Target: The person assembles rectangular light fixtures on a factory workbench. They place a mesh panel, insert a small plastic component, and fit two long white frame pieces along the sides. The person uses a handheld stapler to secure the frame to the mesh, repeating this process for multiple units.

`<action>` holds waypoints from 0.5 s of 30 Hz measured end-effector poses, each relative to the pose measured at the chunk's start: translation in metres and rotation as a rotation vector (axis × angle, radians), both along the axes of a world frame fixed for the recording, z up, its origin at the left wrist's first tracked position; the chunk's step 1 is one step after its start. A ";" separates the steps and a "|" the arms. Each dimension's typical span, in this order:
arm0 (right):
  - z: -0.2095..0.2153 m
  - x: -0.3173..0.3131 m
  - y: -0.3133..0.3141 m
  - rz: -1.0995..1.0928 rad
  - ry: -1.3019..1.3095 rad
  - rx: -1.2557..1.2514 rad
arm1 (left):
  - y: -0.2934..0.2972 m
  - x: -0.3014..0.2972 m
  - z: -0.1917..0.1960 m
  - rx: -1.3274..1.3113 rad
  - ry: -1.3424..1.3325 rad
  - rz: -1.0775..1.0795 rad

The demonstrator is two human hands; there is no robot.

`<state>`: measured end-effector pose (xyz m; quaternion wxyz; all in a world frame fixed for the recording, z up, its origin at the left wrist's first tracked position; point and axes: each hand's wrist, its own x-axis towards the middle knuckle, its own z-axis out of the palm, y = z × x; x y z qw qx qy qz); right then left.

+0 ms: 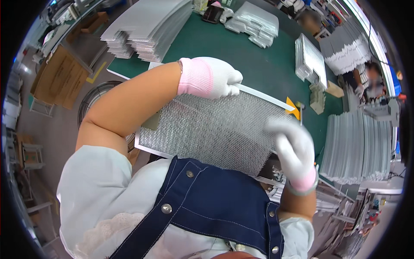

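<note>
A silver expanded-mesh panel (207, 129) lies tilted close to my body, with white frame strips (269, 100) along its far and left sides. My left hand (215, 77), in a white glove with a pink cuff, reaches across the panel. Its fingers are curled over the far frame strip. Over the panel's right end is my right hand (295, 149), gloved the same way; motion smears its fingers, so I cannot tell whether it grips the mesh. Just past the frame's far right corner sit an orange piece (293, 108) and a tool with a handle (301, 110).
On the green table (207, 43) stand stacks of silver mesh sheets at far left (146, 21), far middle (256, 21) and right (310, 60). Bundled white strips (355, 149) line the right side. Cardboard (60, 77) and a wire coil (92, 99) are at left. Another person (371, 82) works far right.
</note>
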<state>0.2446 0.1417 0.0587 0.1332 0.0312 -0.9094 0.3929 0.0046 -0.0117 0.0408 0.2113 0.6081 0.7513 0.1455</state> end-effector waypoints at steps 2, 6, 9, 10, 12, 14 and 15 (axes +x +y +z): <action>0.001 -0.046 0.003 -0.043 0.370 0.687 | 0.000 0.006 0.013 -0.041 -0.049 0.003; -0.027 -0.084 0.011 -0.012 0.095 0.704 | -0.011 0.003 0.024 -0.017 0.055 -0.134; -0.035 -0.093 0.009 -0.039 0.145 0.751 | -0.014 0.002 0.008 0.092 0.079 -0.074; -0.033 -0.094 0.007 -0.049 0.151 0.771 | -0.016 0.004 0.007 0.120 0.118 -0.060; -0.031 -0.094 0.003 -0.062 0.140 0.772 | -0.018 0.012 0.001 0.147 0.282 -0.020; -0.028 -0.092 0.002 -0.066 0.103 0.734 | -0.020 0.017 -0.008 0.219 0.414 0.008; -0.027 -0.092 0.002 -0.052 0.092 0.671 | -0.020 0.019 -0.010 0.225 0.443 0.019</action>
